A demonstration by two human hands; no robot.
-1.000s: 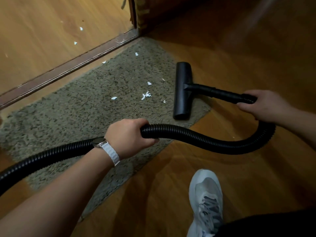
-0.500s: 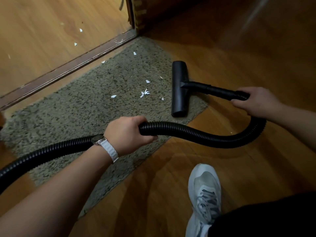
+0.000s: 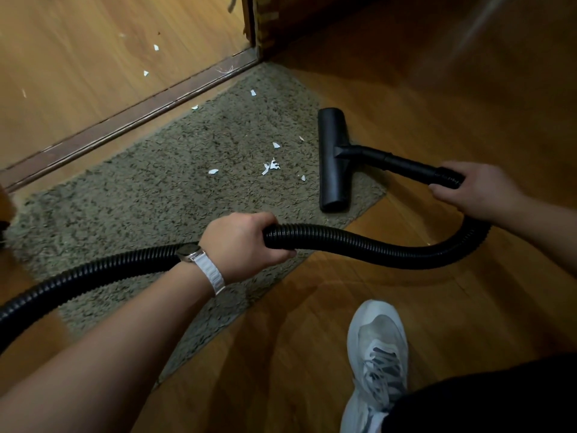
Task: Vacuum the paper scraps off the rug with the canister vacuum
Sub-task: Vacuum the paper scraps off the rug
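Observation:
A grey-brown shaggy rug (image 3: 131, 201) lies on the wood floor with several white paper scraps (image 3: 270, 166) scattered over its far right part. The black floor nozzle (image 3: 332, 160) rests on the rug's right edge, just right of the scraps. My right hand (image 3: 468, 190) grips the black wand where it joins the ribbed hose. My left hand (image 3: 242, 243), a white-strapped watch on its wrist, is closed around the black ribbed hose (image 3: 359, 245), which loops from the wand down and off to the left. The canister is out of view.
A dark wooden threshold strip (image 3: 125, 126) runs along the rug's far edge, with a few scraps (image 3: 145, 73) on the lighter floor beyond it. A door frame corner (image 3: 259, 23) stands at the top. My grey sneaker (image 3: 376, 354) is planted on the floor at the bottom right.
The nozzle and my right hand have shifted slightly left across the rug's right edge, closer to the scraps. My left hand keeps its grip on the hose.

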